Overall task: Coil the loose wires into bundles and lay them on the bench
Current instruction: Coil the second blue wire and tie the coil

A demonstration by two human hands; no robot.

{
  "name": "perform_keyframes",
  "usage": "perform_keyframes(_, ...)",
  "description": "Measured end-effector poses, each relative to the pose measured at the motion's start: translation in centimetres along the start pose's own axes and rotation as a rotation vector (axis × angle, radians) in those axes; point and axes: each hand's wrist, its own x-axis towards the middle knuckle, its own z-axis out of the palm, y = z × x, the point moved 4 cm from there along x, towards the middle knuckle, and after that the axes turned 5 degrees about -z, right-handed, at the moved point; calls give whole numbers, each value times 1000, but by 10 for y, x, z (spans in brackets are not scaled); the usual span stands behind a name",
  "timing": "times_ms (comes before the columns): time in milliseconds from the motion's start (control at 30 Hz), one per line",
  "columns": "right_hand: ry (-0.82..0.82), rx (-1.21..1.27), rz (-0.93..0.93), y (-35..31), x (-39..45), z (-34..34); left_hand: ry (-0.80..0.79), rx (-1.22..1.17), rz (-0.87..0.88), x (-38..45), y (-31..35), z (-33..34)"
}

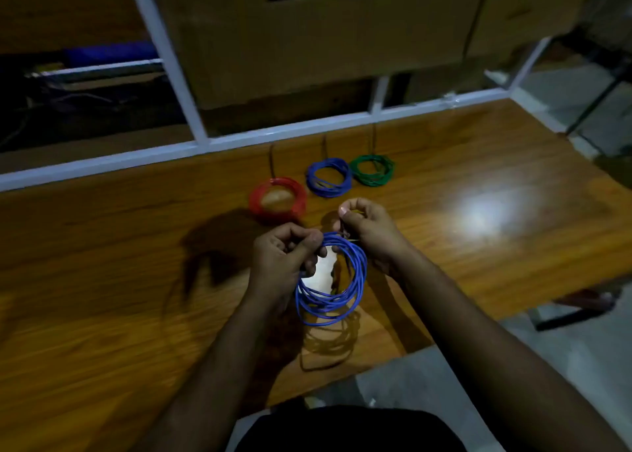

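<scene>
A blue wire coil hangs in the air above the wooden bench, held between both hands. My left hand grips the coil's upper left side with curled fingers. My right hand pinches the wire's end at the coil's top right. Three finished bundles lie on the bench beyond my hands: a red coil, a second blue coil and a green coil.
A white metal frame rail runs along the bench's far edge, with a large cardboard box behind it. The bench's near edge drops to a grey floor at lower right. Lighting is dim, with a bright reflection on the right.
</scene>
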Motion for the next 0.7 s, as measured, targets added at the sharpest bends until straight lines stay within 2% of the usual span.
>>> perform_keyframes(100, 36, 147, 80, 4, -33, -40, -56, 39, -46, -9, -20, 43)
perform_keyframes(367, 236, 51, 136, 4, -101, -132, -183, 202, -99, -43, -57, 135)
perform_keyframes(500, 210, 128, 221, -1, -122, -164, -198, 262, -77, -60, -68, 170)
perform_keyframes(700, 130, -55, 203, -15, -148, -202, -225, 387, 33, -77, -70, 209)
